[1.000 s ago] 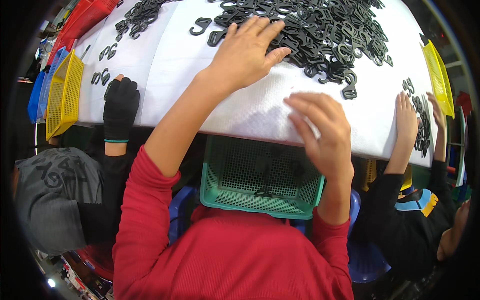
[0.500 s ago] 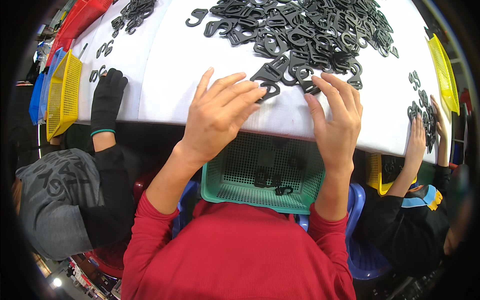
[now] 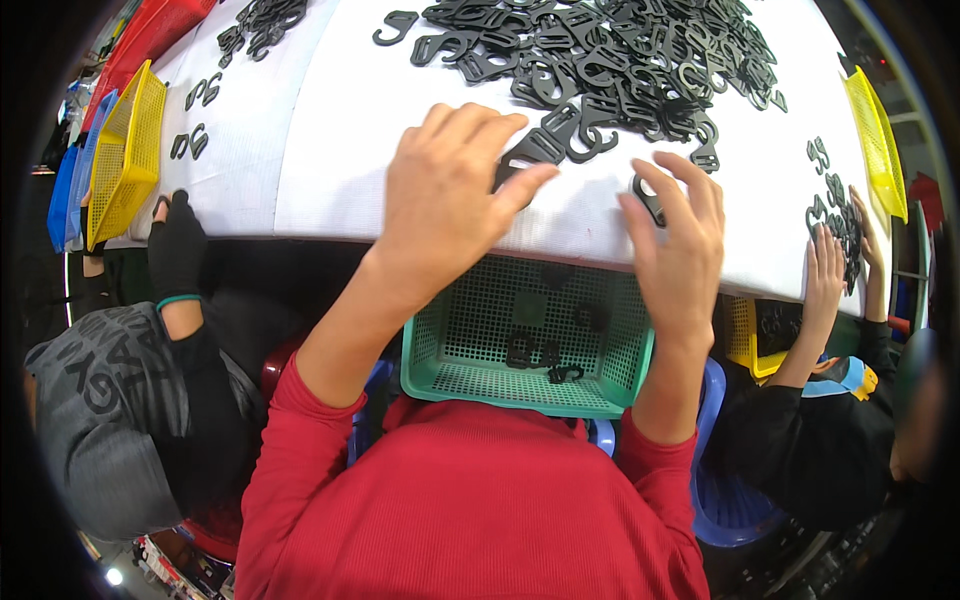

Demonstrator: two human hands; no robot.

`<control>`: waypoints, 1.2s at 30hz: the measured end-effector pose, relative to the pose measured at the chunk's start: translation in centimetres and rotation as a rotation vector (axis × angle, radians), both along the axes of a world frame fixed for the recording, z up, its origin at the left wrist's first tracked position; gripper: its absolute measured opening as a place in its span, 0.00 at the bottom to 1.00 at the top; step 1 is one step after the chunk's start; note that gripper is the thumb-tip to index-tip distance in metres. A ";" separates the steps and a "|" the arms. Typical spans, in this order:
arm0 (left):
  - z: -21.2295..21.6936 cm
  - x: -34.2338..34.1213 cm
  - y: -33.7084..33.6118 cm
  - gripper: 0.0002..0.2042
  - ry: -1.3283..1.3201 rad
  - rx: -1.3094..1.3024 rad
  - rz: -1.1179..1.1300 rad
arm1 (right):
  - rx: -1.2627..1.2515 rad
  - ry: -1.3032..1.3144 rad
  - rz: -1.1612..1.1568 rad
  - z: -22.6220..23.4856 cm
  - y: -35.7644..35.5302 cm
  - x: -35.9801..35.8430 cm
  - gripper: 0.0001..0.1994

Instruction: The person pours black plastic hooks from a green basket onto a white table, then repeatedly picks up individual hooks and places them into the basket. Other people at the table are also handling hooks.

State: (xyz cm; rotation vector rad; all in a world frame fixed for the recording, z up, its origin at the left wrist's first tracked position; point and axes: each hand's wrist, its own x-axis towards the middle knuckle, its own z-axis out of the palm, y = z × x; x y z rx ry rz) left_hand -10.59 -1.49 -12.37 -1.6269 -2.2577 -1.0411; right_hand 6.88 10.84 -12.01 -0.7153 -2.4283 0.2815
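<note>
Head view: left hand [image 3: 450,195] lies flat, fingers spread, on hooks [image 3: 545,145]; right hand [image 3: 680,245], open, touches one hook [image 3: 648,198], its long axis pointing away, above the basket [image 3: 525,345].

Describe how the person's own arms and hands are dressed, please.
Both arms wear red sleeves pushed up near the elbows, so the forearms are bare. The left hand and right hand wear no gloves, and no rings or watch show.
</note>
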 end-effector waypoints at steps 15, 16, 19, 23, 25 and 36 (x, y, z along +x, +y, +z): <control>0.8 -0.5 1.8 0.08 -0.570 0.095 -0.034 | -0.078 0.125 0.018 0.7 0.3 -1.1 0.04; 1.0 -0.4 1.8 0.08 -0.670 0.061 -0.027 | -0.210 0.140 -0.013 0.9 0.2 -0.7 0.04; 0.6 -0.3 2.3 0.08 -0.826 0.021 -0.011 | -0.357 0.082 -0.040 0.5 0.4 -0.8 0.03; 0.5 -1.5 2.3 0.08 -0.802 0.134 0.047 | -0.162 0.054 -0.022 -0.4 1.3 -2.0 0.05; 0.5 -2.6 1.7 0.08 -0.759 0.204 0.086 | -0.100 0.041 -0.009 -0.6 1.5 -2.5 0.07; -0.2 -5.1 -2.5 0.09 -0.543 0.010 0.254 | 0.249 -0.039 0.151 -0.2 1.6 -4.2 0.04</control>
